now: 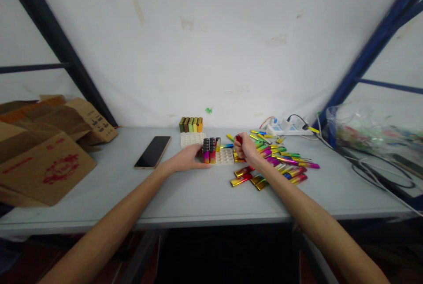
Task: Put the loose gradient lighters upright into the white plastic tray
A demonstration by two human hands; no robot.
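My left hand [189,158] is curved around the left end of a white tray [226,157] with round holes, its thumb low along the front. Several lighters [209,152] with dark tops and purple, red and yellow bodies stand upright in the tray's left part, beside my fingers. My right hand [245,146] is closed around a red lighter [238,139], just above and right of the tray. Most of that lighter is hidden in the fist. Under and beside my right wrist lies a loose pile of shiny coloured lighters [280,160].
Behind the tray stand a second white tray [188,140] and a block of upright green-to-orange lighters [191,124]. A phone [153,152] and an open cardboard box [56,160] lie left. A power strip [286,128], cables [370,169] and a plastic bag [366,127] are right.
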